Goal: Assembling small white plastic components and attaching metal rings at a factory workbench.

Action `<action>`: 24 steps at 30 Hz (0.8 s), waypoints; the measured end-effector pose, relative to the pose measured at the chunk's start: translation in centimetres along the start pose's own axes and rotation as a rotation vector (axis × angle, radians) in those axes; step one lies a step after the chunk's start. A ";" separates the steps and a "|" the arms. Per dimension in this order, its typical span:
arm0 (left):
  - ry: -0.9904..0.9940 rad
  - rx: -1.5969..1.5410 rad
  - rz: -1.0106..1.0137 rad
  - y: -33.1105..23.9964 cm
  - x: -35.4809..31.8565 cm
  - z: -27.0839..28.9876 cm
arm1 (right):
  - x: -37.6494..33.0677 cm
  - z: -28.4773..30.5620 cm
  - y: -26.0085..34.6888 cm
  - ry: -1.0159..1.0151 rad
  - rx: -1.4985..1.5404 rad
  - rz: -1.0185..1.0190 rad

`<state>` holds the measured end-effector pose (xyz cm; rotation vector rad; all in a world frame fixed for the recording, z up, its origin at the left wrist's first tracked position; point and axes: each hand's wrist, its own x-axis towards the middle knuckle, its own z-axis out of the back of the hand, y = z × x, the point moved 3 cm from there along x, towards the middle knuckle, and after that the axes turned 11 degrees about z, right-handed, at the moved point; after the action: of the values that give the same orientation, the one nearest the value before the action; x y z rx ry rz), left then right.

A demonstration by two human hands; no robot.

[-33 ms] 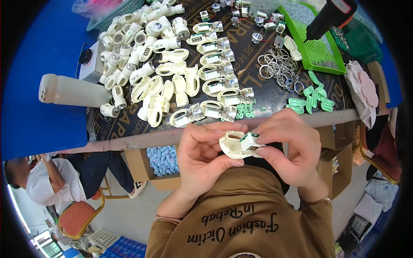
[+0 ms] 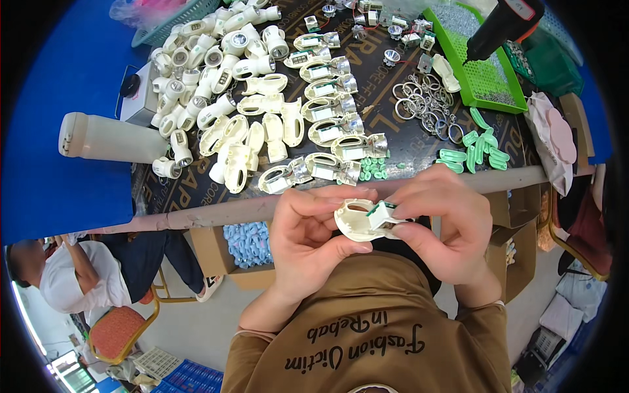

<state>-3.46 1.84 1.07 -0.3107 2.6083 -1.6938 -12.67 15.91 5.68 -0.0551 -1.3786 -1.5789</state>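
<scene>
Fingers of left hand point(image 2: 308, 239) and right hand point(image 2: 445, 226) pinch cream shell point(image 2: 359, 223), long axis lying left-right.

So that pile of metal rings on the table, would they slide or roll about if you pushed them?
The metal rings look thin and light, so a push would probably scatter them. They lie flat and overlapping, so they would more likely slide than roll. Being loosely tangled, several might drag along together, and their thin wire looks fiddly to pinch.

Cream oval plastic shell point(image 2: 357, 221) half hidden by both hands' fingers; small green-white insert point(image 2: 380, 211) too small to identify; black tool point(image 2: 501, 26) cut off at top edge.
</scene>
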 end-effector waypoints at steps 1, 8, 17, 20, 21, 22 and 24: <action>0.008 0.003 -0.018 0.0 0.0 -0.1 | 0.2 0.2 0.1 0.014 0.002 -0.004; 0.014 0.021 -0.015 -0.1 0.0 -0.3 | 0.6 -0.1 0.0 0.088 -0.011 0.037; 0.004 0.006 -0.047 -0.1 0.0 -0.6 | 0.6 -0.2 0.1 0.075 -0.030 0.038; -0.005 0.019 -0.044 -0.1 0.0 -0.7 | 0.5 -0.2 0.1 0.071 -0.024 0.032; -0.004 0.015 -0.045 -0.2 0.0 -0.7 | 0.5 -0.2 0.1 0.066 -0.022 0.026; -0.003 0.012 -0.046 -0.2 -0.1 -0.7 | 0.5 -0.1 0.1 0.060 -0.020 0.020; -0.003 0.010 -0.044 -0.2 -0.1 -0.6 | 0.6 -0.2 0.3 0.069 -0.044 0.040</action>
<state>-3.38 2.35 1.45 -0.3725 2.6090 -1.7185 -12.69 15.47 6.16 -0.0534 -1.2821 -1.5634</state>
